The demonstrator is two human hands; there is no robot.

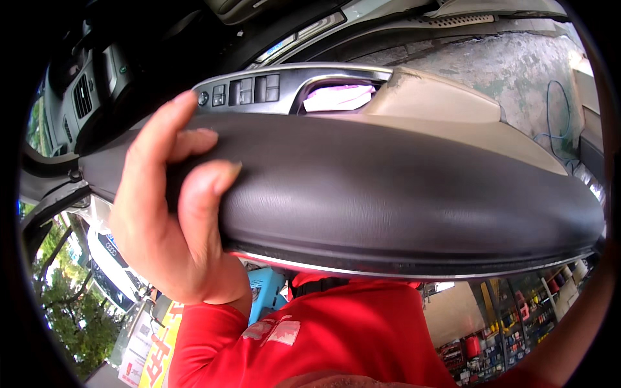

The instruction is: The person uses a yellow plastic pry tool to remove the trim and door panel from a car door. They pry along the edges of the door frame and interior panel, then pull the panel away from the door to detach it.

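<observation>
Door panel (401, 194): dark, padded car door top, running across the whole view from the left edge to the right edge, its long chrome strip (414, 270) along the lower edge. Left hand (171, 213) grips the panel near its left end, fingers (194, 139) curled over the top edge, thumb (210, 187) pressed against the dark padding; a firm closed grip on the panel. Red sleeve (310, 343) comes up from the lower edge under the hand. Right hand not seen.

On the panel's upper side sits the switch block (242, 90), grey, several window buttons, just right of the fingertips. Next to it, toward the middle, the pull recess (339, 97) with something pink-white inside; cannot tell what. Beige armrest (433, 97) sits right of the recess, at the upper edge of the panel.

Dashboard with vent (81, 97) at upper left, beyond the panel's left end. Concrete ground (511, 64) at upper right with a blue hose (556, 116). Shop shelves (517, 317) show at lower right, below the chrome strip. White car (110, 258) and trees at lower left.
</observation>
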